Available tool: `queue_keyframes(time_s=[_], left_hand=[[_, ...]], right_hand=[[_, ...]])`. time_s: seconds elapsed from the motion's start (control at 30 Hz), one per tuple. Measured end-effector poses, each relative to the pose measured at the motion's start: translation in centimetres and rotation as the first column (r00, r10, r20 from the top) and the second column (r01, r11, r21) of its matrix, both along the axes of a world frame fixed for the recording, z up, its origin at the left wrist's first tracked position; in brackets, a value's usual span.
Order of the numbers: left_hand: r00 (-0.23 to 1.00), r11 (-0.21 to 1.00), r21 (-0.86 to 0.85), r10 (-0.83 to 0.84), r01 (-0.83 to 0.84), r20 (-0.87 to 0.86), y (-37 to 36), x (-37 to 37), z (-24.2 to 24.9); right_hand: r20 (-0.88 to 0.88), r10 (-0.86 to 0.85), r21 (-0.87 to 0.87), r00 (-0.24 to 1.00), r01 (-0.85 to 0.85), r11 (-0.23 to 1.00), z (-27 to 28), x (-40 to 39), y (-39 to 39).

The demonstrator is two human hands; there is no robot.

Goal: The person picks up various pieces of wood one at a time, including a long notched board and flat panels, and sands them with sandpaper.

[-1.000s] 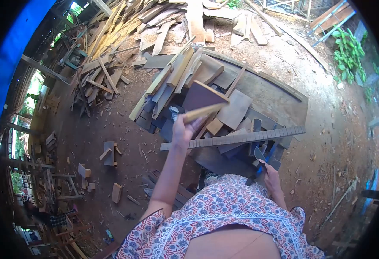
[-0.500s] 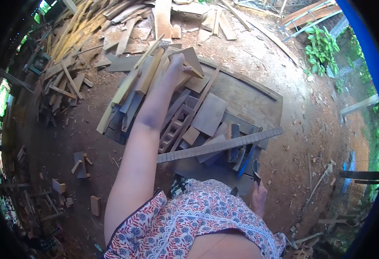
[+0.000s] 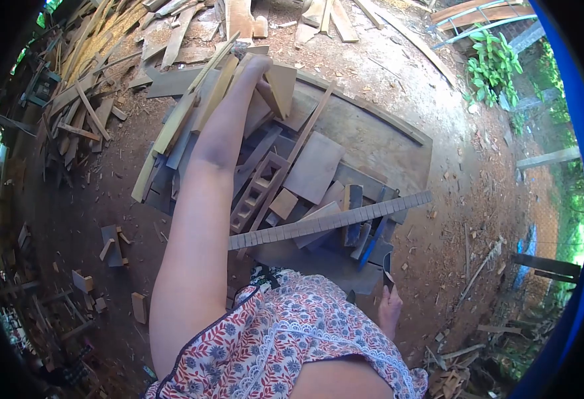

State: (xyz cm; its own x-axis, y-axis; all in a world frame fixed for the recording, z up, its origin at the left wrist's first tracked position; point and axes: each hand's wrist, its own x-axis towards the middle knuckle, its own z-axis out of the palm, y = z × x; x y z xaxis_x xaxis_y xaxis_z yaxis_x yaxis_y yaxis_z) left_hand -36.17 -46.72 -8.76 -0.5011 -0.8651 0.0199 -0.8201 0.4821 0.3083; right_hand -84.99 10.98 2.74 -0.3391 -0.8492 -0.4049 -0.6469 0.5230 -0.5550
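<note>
**A hand on the far board, a blade held low**

The person leans over a heap of wood offcuts (image 3: 239,153) on the bare earth. The left arm is stretched far forward, and the left hand (image 3: 260,66) is at the top of the heap, with its fingers closed on the edge of a flat wedge-shaped board (image 3: 280,86). This board stands tilted, with one corner up, and it leans among long pale planks (image 3: 185,113) at the far side of the heap.

The right hand (image 3: 390,307) is low, near the person's body, just beside the patterned dress (image 3: 292,346). Its fingers are wrapped around the handle of a dark blade (image 3: 388,267) that points up and away from the body. I cannot tell which tool it is exactly.

Between the two hands a long notched strip of wood (image 3: 332,221) lies across the heap, from the left arm toward the right side. Near it there is a small ladder-like wooden frame (image 3: 257,189) and a square flat board (image 3: 314,166). A wide grey slab (image 3: 378,143) lies under the right part of the heap. More loose planks (image 3: 86,106) lie scattered at the left, and green plants (image 3: 495,66) grow at the far right.
</note>
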Motion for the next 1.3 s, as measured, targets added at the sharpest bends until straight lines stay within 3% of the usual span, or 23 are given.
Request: queue_keyframes(time_s=[0.03,0.07,0.1,0.13,0.17,0.2,0.23,0.3,0.33,0.4,0.43,0.47,0.53,0.6,0.67,0.7,0.77,0.83,0.97,1.07,1.13,1.23,1.3], left_hand=[[1.000,1.000,0.003,0.004,-0.004,0.001,0.7,-0.6,2.7],[0.952,0.996,-0.007,-0.083,0.089,0.295,1.3,-1.4,5.3],[0.811,0.983,0.012,-0.156,0.181,0.563,1.8,-2.1,6.6],[0.811,0.984,0.012,-0.153,0.177,0.564,2.2,-2.8,6.7],[0.886,0.869,0.190,0.427,-0.457,0.179,2.5,-3.7,7.0],[0.428,0.386,0.549,0.902,-0.741,-0.056,3.0,-4.5,7.5],[0.428,0.388,0.549,0.902,-0.741,-0.060,3.5,-5.1,8.0],[0.509,0.503,0.150,0.861,-0.851,0.001,5.4,-6.4,9.8],[0.508,0.502,0.149,0.861,-0.852,0.002,6.1,-7.1,9.9],[0.523,0.509,-0.244,0.852,-0.825,0.007,7.1,-8.6,9.9],[0.659,0.500,-0.568,0.745,-0.654,-0.103,7.6,-9.2,9.3],[0.791,0.371,-0.825,0.594,-0.427,-0.143,8.1,-9.7,8.2],[0.904,0.696,-0.580,0.368,-0.422,-0.217,9.0,-13.1,6.1],[0.965,0.915,-0.386,0.016,-0.119,-0.261,12.0,-15.2,2.1],[0.999,0.949,-0.313,0.048,-0.042,0.011,15.1,-16.5,-2.4],[0.991,0.975,-0.196,0.117,-0.102,0.063,15.9,-16.5,-4.5],[0.978,0.982,-0.084,0.179,-0.170,0.110,15.9,-16.4,-8.1],[0.922,0.937,0.003,0.344,-0.350,0.175,15.8,-16.8,-10.4],[0.900,0.933,0.138,0.270,-0.332,0.342,15.0,-16.5,-9.0],[0.859,0.892,0.048,0.418,-0.450,0.294,14.3,-16.1,-12.2],[0.858,0.905,0.000,0.404,-0.426,0.318,14.3,-16.2,-13.9],[0.875,0.885,-0.168,0.458,-0.434,0.153,14.7,-16.4,-13.1],[0.797,0.805,0.234,0.584,-0.545,-0.154,15.4,-17.1,-6.2]], right_hand=[[0.012,-0.002,0.023,1.000,0.002,1.000,0.5,0.1,-0.4],[0.014,0.002,0.026,1.000,-0.003,1.000,0.1,-0.1,-0.4],[-0.017,0.038,-0.020,0.999,-0.038,0.999,-0.4,-0.5,-0.4],[-0.050,0.071,-0.068,0.996,-0.074,0.995,-0.7,-0.7,-0.5],[-0.050,0.074,-0.070,0.996,-0.077,0.995,-0.7,-0.7,-0.6],[-0.054,0.071,-0.063,0.996,-0.074,0.995,-0.6,-0.6,-0.8],[-0.059,0.067,-0.055,0.996,-0.070,0.996,-0.5,-0.6,-0.9],[-0.045,0.058,-0.045,0.997,-0.060,0.997,-0.2,-0.2,-1.1],[-0.028,0.050,-0.030,0.998,-0.051,0.998,-0.2,0.1,-1.2],[-0.022,0.075,-0.064,0.997,-0.076,0.995,-0.4,0.4,-1.1],[-0.019,0.099,-0.098,0.995,-0.101,0.990,-0.5,0.4,-1.1],[-0.021,0.102,-0.098,0.995,-0.103,0.990,-0.5,0.6,-1.3],[-0.006,0.083,-0.034,0.997,-0.083,0.996,-0.2,0.7,-1.5],[0.000,0.082,-0.036,0.997,-0.081,0.996,0.1,0.9,-1.7],[0.007,0.084,-0.047,0.996,-0.083,0.995,0.0,0.7,-2.0],[-0.004,0.094,-0.073,0.996,-0.095,0.993,-0.3,0.4,-1.8],[-0.028,0.105,-0.105,0.994,-0.107,0.989,-0.6,-0.2,-1.4],[-0.080,0.029,0.004,0.996,-0.029,1.000,-0.6,-0.4,-0.7],[-0.085,-0.007,0.087,0.996,0.014,0.996,-0.3,0.0,0.2],[-0.066,-0.003,0.069,0.998,0.008,0.998,-0.7,0.4,0.3],[-0.069,-0.010,0.093,0.998,0.016,0.995,-0.9,0.6,0.4],[-0.018,-0.016,0.110,1.000,0.018,0.994,-0.8,1.0,0.3],[-0.003,0.007,0.068,1.000,-0.007,0.998,-1.1,0.9,0.4]])
